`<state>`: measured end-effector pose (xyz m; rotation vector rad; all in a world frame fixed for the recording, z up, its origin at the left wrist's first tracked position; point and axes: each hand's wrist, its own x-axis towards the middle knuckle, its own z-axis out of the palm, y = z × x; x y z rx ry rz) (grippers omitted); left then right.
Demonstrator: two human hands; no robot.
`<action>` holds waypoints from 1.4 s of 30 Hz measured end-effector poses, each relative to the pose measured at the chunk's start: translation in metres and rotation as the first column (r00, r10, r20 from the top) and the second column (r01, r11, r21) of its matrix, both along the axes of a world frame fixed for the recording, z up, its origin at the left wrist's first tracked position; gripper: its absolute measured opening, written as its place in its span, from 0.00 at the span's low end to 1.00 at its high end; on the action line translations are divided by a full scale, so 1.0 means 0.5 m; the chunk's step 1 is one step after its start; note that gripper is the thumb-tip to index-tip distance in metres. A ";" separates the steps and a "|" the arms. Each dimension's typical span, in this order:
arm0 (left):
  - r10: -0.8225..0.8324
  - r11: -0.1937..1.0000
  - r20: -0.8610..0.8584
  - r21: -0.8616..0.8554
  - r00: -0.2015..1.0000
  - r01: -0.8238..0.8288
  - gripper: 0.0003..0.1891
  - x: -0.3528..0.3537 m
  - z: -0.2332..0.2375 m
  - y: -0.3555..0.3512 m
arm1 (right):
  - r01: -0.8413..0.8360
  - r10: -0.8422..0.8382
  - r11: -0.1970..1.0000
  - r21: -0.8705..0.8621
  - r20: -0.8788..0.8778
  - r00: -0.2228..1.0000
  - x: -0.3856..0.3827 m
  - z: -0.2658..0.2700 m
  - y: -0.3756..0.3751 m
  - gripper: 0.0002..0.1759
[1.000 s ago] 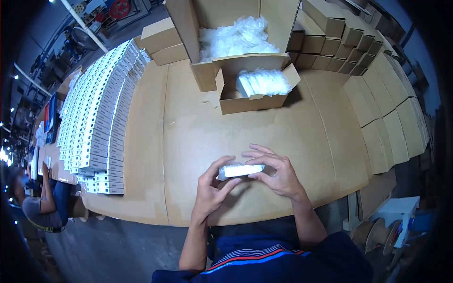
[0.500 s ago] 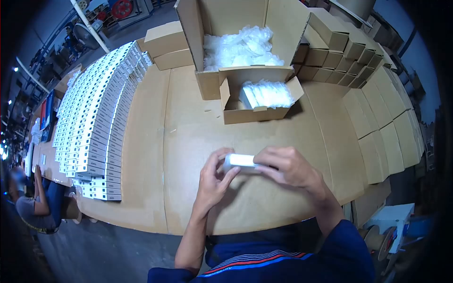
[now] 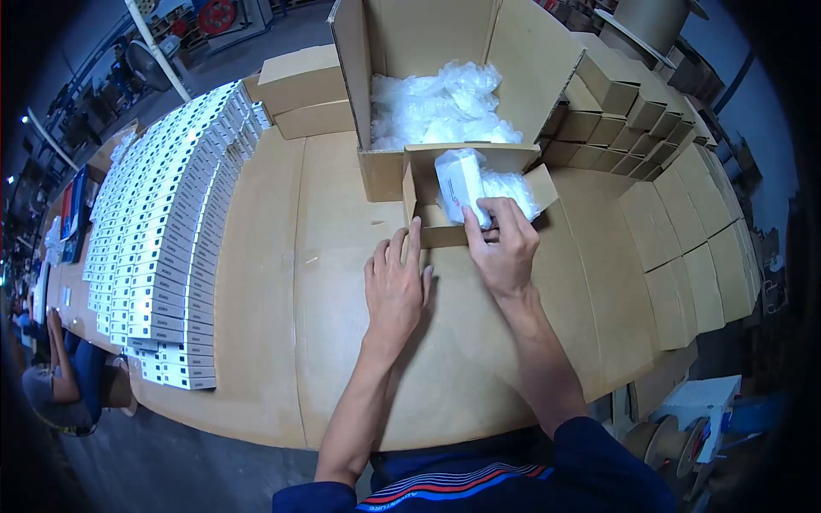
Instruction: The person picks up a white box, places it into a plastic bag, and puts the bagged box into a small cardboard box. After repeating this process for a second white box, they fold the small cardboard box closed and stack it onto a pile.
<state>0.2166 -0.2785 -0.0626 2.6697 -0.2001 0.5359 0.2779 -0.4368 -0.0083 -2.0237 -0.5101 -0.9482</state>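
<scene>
My right hand (image 3: 505,248) grips a white box in clear plastic wrap (image 3: 462,185) by its lower edge, tilted over the small open carton (image 3: 445,237). Other wrapped packs (image 3: 510,191) lie in that carton, to the right of the held one. My left hand (image 3: 395,286) holds nothing; its fingers are apart, with the fingertips at the carton's front left corner. Right behind the small carton stands a large open carton (image 3: 445,38) with crumpled clear plastic wraps (image 3: 436,103) inside.
Stacked white boxes (image 3: 158,231) fill the table's left side. Brown cartons (image 3: 304,85) stand at the back left, and more cartons (image 3: 684,222) are piled along the right. A person (image 3: 64,385) sits at the far left.
Both hands have moved forward from the table's middle to the small carton. My left hand has let go of the wrapped box, which my right hand has carried over the carton.
</scene>
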 end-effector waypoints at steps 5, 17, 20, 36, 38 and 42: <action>-0.007 1.000 0.014 -0.009 1.000 0.007 0.44 0.001 -0.002 0.006 | 0.022 -0.026 0.993 -0.113 -0.036 0.999 0.028 -0.034 0.004 0.09; -0.008 0.999 0.000 -0.052 1.000 0.008 0.46 0.002 -0.004 0.010 | 0.154 -0.246 0.911 -0.382 -0.206 0.947 0.056 -0.066 0.035 0.07; -0.014 0.999 0.004 -0.049 1.000 0.015 0.45 -0.006 0.003 0.011 | 0.191 -0.310 0.879 -0.436 -0.220 0.925 0.049 -0.063 0.045 0.06; 0.300 0.943 0.216 -0.211 0.929 -0.256 0.30 -0.352 0.123 0.259 | -0.482 0.379 0.841 -0.248 -0.365 0.850 -0.140 -0.012 0.235 0.27; 0.419 0.908 0.291 -0.156 0.860 -0.389 0.29 -0.405 0.136 0.342 | -0.647 0.567 0.688 -0.329 -0.312 0.762 -0.176 0.014 0.330 0.30; 0.542 0.823 0.364 -0.047 0.757 -0.567 0.28 -0.449 0.156 0.500 | -0.758 0.746 0.452 -0.471 -0.265 0.610 -0.209 0.056 0.505 0.34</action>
